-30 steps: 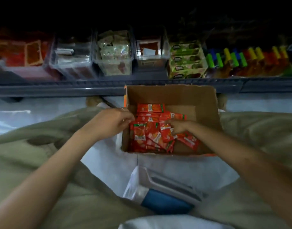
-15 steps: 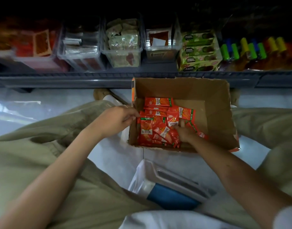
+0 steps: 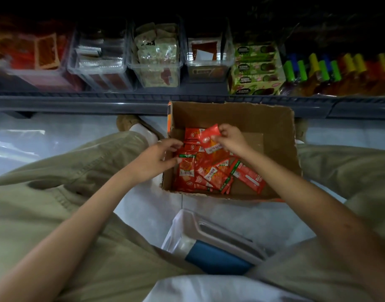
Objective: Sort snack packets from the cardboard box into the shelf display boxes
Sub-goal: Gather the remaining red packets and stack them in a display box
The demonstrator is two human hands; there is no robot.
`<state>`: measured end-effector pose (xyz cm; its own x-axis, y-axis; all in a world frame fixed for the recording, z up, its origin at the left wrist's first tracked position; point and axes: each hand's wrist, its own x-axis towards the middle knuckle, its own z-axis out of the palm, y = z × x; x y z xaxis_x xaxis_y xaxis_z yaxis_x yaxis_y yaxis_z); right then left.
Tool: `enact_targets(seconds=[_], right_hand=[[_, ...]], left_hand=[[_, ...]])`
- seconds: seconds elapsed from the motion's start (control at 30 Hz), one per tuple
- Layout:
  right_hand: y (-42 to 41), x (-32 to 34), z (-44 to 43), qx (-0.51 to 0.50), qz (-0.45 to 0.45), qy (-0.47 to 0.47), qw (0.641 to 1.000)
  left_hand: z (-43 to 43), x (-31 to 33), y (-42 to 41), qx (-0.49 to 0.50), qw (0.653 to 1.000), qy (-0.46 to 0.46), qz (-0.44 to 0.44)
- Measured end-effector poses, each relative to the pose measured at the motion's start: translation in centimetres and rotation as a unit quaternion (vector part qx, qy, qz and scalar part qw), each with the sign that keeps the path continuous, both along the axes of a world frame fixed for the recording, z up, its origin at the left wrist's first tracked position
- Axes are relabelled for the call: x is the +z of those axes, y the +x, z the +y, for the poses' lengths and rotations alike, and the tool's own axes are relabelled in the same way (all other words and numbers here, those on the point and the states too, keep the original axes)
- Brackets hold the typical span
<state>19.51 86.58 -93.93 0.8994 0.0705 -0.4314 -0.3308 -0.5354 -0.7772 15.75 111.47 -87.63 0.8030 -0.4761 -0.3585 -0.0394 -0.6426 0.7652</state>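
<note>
An open cardboard box (image 3: 274,127) sits on the floor between my knees, below the shelf. Several red snack packets (image 3: 211,173) lie heaped in its left half. My right hand (image 3: 231,137) pinches one red packet (image 3: 209,136) and holds it lifted above the heap. My left hand (image 3: 156,159) rests at the box's left wall, its thumb and fingertips touching a packet with a green top edge (image 3: 186,165). Clear display boxes (image 3: 154,55) stand in a row on the shelf above the box.
The grey shelf edge (image 3: 100,101) runs across just behind the box. Green cartons (image 3: 254,68) and coloured-capped items (image 3: 339,70) fill the shelf's right side. A white and blue plastic container (image 3: 211,243) lies on the floor close to me. My knees flank the box.
My right hand has risen from the heap towards the back of the box, lifting one red packet. My left hand has stayed at the box's left wall.
</note>
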Motion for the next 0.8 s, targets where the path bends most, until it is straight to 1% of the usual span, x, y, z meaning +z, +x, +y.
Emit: enact_targets(seconds=[0.03, 0.07, 0.1, 0.17, 0.23, 0.27, 0.3, 0.33, 0.4, 0.47, 0.5, 0.53, 0.57, 0.6, 0.67, 0.7, 0.8], right_hand=[[0.4, 1.6, 0.5, -0.018, 0.020, 0.079, 0.996], [0.6, 3.0, 1.1, -0.044, 0.039, 0.158, 0.986], [0.7, 4.2, 1.8, -0.073, 0.054, 0.235, 0.968], [0.9, 5.6, 3.4, -0.117, 0.089, 0.345, 0.927], [1.0, 6.5, 5.0, -0.128, 0.126, 0.399, 0.899], [1.0, 6.7, 5.5, -0.120, 0.141, 0.407, 0.894], [1.0, 6.8, 5.8, -0.106, 0.152, 0.400, 0.898], [1.1, 6.4, 5.8, -0.087, 0.157, 0.365, 0.914], [1.3, 5.2, 5.4, -0.059, 0.155, 0.242, 0.956], [1.4, 2.4, 4.4, -0.052, 0.170, 0.133, 0.975], [1.1, 0.9, 3.8, -0.034, 0.178, 0.067, 0.981], [0.8, -1.1, 3.0, 0.015, 0.185, -0.015, 0.983], [0.3, -3.1, 2.1, 0.083, 0.198, -0.094, 0.972], [-0.6, -4.7, 1.5, 0.139, 0.228, -0.157, 0.951], [-2.5, -8.0, 0.6, 0.192, 0.275, -0.234, 0.912], [-3.4, -9.2, 0.2, 0.194, 0.280, -0.251, 0.906], [-5.4, -10.5, 0.5, 0.163, 0.237, -0.274, 0.918]], left_hand=[[0.0, -0.1, -0.1, 0.022, 1.000, -0.015, 0.016], [-0.1, -0.2, -0.2, 0.044, 0.998, -0.039, 0.038], [-0.2, -0.2, -0.3, 0.064, 0.993, -0.076, 0.062], [-0.3, -0.2, -0.5, 0.097, 0.976, -0.174, 0.091], [-0.7, -0.1, -0.7, 0.135, 0.957, -0.246, 0.079], [-0.9, -0.2, -0.7, 0.160, 0.950, -0.259, 0.063], [-1.0, -0.4, -0.6, 0.184, 0.948, -0.256, 0.043], [-1.0, -0.5, -0.5, 0.203, 0.949, -0.240, 0.026], [-0.3, -1.2, 0.0, 0.220, 0.958, -0.185, 0.010], [0.6, -1.9, 0.6, 0.234, 0.962, -0.139, -0.001], [1.0, -2.3, 0.9, 0.248, 0.960, -0.130, -0.002], [1.2, -2.5, 1.1, 0.265, 0.955, -0.131, 0.000], [1.2, -2.6, 1.3, 0.280, 0.950, -0.135, 0.005], [1.2, -2.6, 1.5, 0.291, 0.946, -0.139, 0.011], [1.1, -2.7, 1.8, 0.307, 0.940, -0.146, 0.020], [1.1, -2.8, 1.9, 0.311, 0.939, -0.148, 0.024], [1.0, -2.9, 1.8, 0.314, 0.938, -0.141, 0.029]])
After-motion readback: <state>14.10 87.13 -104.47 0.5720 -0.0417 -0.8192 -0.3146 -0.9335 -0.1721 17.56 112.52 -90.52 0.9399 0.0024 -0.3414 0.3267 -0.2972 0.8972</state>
